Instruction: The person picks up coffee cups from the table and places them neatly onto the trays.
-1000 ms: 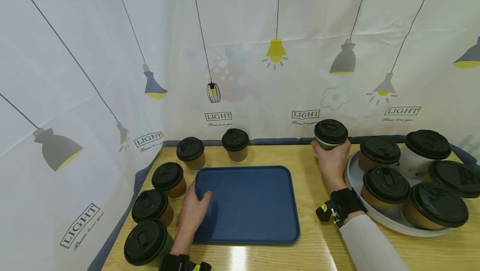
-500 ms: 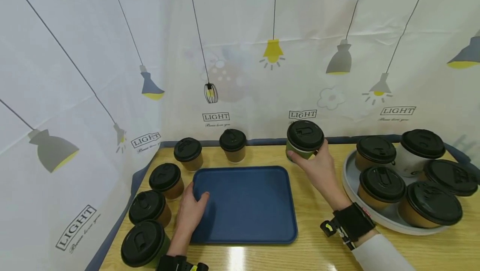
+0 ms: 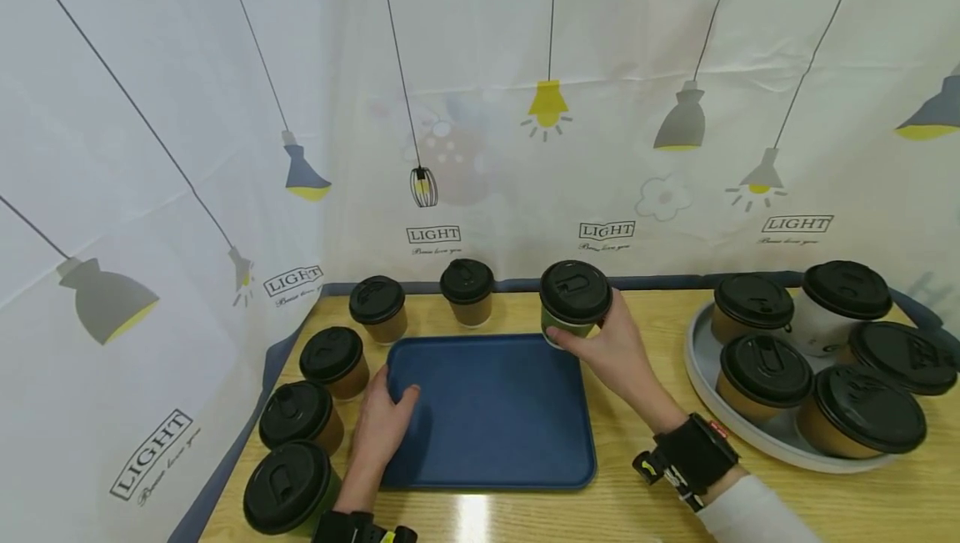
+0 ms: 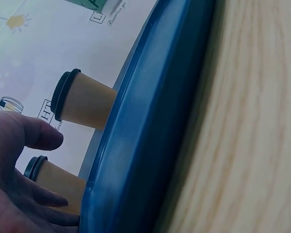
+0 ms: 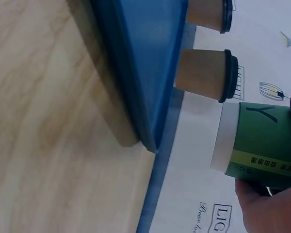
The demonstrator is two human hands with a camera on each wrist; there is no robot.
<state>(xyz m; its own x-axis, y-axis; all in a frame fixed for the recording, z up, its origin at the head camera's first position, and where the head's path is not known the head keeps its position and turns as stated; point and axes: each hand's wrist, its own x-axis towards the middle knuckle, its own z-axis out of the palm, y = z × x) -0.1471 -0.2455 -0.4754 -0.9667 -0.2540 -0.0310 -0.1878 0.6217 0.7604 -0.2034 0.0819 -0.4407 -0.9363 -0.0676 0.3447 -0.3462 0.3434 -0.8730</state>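
My right hand [image 3: 617,351] grips a green paper coffee cup [image 3: 564,324] with a black lid, thumb at its near side. The cup is upright above the far right corner of a blue tray [image 3: 495,409]. In the right wrist view the cup [image 5: 266,141] shows a green sleeve over a white base, apart from the tray. My left hand [image 3: 381,426] is at the tray's left edge, thumb spread over it and fingers extended. In the left wrist view, fingertips [image 4: 58,213] reach the tray's rim; whether they press it is hard to tell.
Two brown lidded cups [image 3: 471,309] stand behind the tray, and more cups [image 3: 330,359] line its left side, the nearest one green [image 3: 288,489]. A round grey tray [image 3: 757,439] at right holds several lidded cups. A printed curtain [image 3: 480,134] hangs behind the wooden table.
My right hand has carried the green cup leftward from near the round tray to the blue tray's far right corner. The left hand has stayed at the tray's left edge.
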